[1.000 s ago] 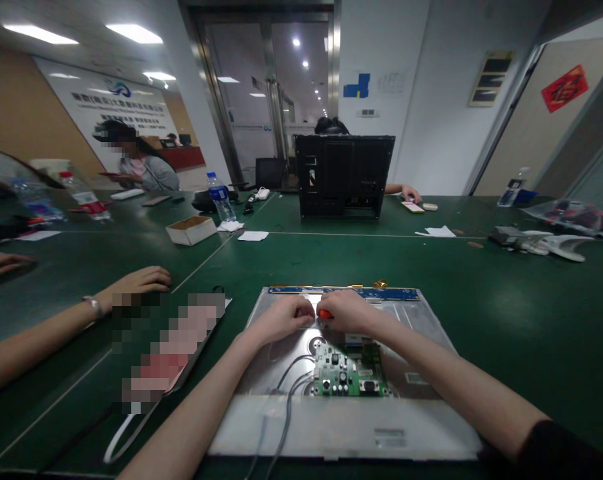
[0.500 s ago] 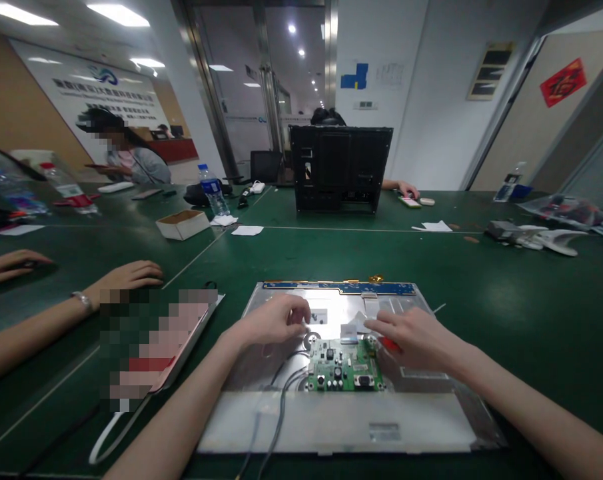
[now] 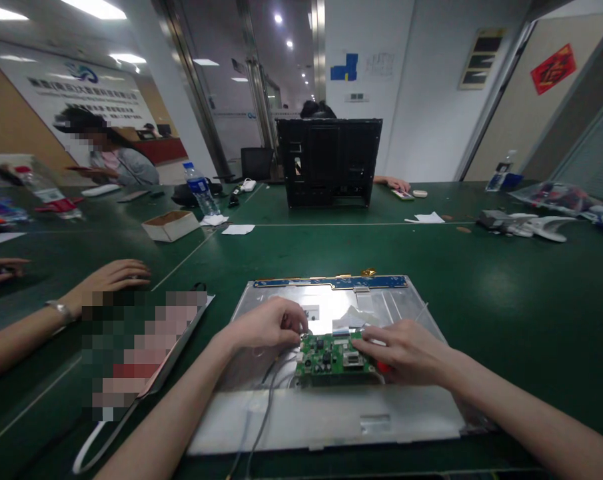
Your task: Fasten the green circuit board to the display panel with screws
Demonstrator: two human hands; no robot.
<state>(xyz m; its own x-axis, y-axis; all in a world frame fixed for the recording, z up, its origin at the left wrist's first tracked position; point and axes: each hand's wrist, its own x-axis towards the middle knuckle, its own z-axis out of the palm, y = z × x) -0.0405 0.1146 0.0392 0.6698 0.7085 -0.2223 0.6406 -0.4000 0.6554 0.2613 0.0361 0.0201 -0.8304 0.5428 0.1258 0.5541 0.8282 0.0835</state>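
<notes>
A green circuit board (image 3: 326, 350) is tilted up, its lower edge raised off the silver back of a display panel (image 3: 331, 420). My left hand (image 3: 270, 325) pinches the board's upper left corner. My right hand (image 3: 411, 350) grips its upper right side with thumb and fingers. Something red (image 3: 384, 367) shows under the right palm; its kind is hidden. A flat ribbon cable (image 3: 341, 327) lies at the board's top edge. Grey wires (image 3: 268, 403) run from the board's left side toward me. A narrow blue circuit strip (image 3: 301, 283) lines the panel's far edge.
On the left lies a partly blurred flat object with a white cable (image 3: 84, 453), near a co-worker's hand (image 3: 114, 277). Farther back are an open box (image 3: 170, 227), a water bottle (image 3: 200, 187) and a black monitor housing (image 3: 328, 163). A grey-white tool-like object (image 3: 524, 225) lies at right.
The circuit board has gone from lying flat on the panel to tilted up. My right hand has moved in onto its upper right side. The whole view has shifted slightly.
</notes>
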